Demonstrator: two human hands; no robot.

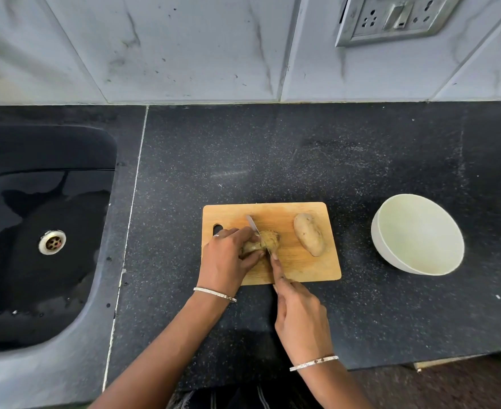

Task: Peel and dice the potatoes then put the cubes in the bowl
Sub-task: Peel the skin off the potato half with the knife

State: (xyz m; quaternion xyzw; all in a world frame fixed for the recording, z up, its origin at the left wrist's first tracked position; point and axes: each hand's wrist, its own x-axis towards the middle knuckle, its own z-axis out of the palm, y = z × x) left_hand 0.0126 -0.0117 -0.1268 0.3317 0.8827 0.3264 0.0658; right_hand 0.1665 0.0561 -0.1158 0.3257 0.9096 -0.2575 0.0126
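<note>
A wooden cutting board (308, 268) lies on the dark counter. My left hand (227, 259) presses a partly peeled potato (270, 240) down on the board's left half. My right hand (299, 311) grips a knife (253, 225) by the handle, index finger stretched along the spine; the blade lies across the potato, tip pointing away to the left. A second potato (309, 234), whole with its skin on, rests on the board's right half. A pale, empty bowl (417, 234) stands on the counter to the right of the board.
A black sink (37, 231) with a metal drain (52, 242) sits to the left, wet inside. Tiled wall with a socket plate (391, 19) rises behind the counter. The counter's front edge runs just behind my right wrist.
</note>
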